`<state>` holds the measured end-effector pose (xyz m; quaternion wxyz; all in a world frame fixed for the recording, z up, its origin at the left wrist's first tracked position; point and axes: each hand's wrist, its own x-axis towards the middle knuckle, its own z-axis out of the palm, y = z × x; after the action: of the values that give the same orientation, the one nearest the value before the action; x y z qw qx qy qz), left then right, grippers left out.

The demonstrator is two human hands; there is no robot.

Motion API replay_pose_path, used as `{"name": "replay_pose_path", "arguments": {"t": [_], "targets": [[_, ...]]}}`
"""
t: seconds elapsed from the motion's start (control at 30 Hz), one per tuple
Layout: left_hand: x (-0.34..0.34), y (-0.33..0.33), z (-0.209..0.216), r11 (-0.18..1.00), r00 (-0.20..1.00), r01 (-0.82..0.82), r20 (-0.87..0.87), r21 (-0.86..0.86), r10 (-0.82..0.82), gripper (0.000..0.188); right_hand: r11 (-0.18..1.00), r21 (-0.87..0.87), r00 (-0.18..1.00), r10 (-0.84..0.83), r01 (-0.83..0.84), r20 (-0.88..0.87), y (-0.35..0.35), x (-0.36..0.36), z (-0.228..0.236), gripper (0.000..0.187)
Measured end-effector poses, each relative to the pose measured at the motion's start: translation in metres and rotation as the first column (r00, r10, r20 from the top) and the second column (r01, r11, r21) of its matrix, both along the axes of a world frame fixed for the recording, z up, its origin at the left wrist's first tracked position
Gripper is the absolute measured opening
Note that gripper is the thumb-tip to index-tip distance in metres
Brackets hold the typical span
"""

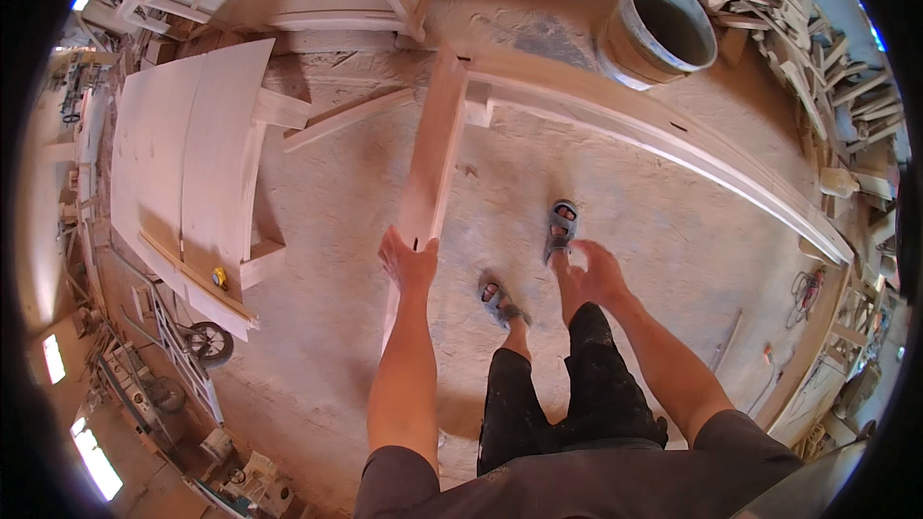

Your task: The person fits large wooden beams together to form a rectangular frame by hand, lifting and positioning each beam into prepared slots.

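Note:
A pale wooden beam (438, 149) runs away from me in the middle, with a small dark slot near my end. My left hand (411, 261) grips that end, fingers over its left side and thumb on the right. At its far end the beam meets a longer wooden rail (615, 101), which stretches off to the right, forming a corner. My right hand (598, 274) hangs in the air above my feet, holding nothing, its fingers loosely curved and apart. It is slightly blurred.
Left stands a wide panel-topped wooden piece (187, 154) with a yellow tape measure (220, 278) on it. A loose stick (351, 119) lies beyond. A large bucket (663, 31) stands past the rail; scrap wood (798, 48) is heaped far right. A wheeled metal frame (197, 356) sits lower left.

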<state>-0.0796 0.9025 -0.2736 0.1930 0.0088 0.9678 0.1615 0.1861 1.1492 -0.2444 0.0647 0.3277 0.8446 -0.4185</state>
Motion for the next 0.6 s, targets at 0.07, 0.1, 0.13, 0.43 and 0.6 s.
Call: {"name": "replay_pose_path", "arguments": {"t": [0.07,0.1,0.13,0.43,0.6], "targets": [[-0.031,0.039,-0.003,0.999,0.999,0.032,-0.033,-0.026,-0.033,0.099,0.996,0.087,0.996,0.012,-0.004,-0.087,0.052,-0.05,-0.003,0.055],[-0.038,0.047,-0.008,0.997,0.998,0.057,-0.026,-0.053,-0.059,0.099,0.991,0.133,0.994,0.033,-0.019,-0.107,0.071,-0.067,-0.004,0.059],[-0.05,0.058,-0.018,0.997,0.997,0.07,-0.012,-0.032,-0.07,0.105,0.967,0.253,0.985,0.072,-0.03,-0.159,0.094,-0.085,-0.007,0.065],[-0.103,0.133,-0.05,0.988,0.983,0.141,-0.108,-0.062,-0.148,0.08,0.816,0.54,0.978,0.185,-0.206,0.094,0.244,-0.209,-0.041,0.113],[-0.109,0.138,-0.046,0.988,0.99,0.133,-0.038,-0.083,-0.136,0.071,0.832,0.433,0.92,0.211,-0.347,0.331,0.266,-0.244,-0.053,0.098]]}}
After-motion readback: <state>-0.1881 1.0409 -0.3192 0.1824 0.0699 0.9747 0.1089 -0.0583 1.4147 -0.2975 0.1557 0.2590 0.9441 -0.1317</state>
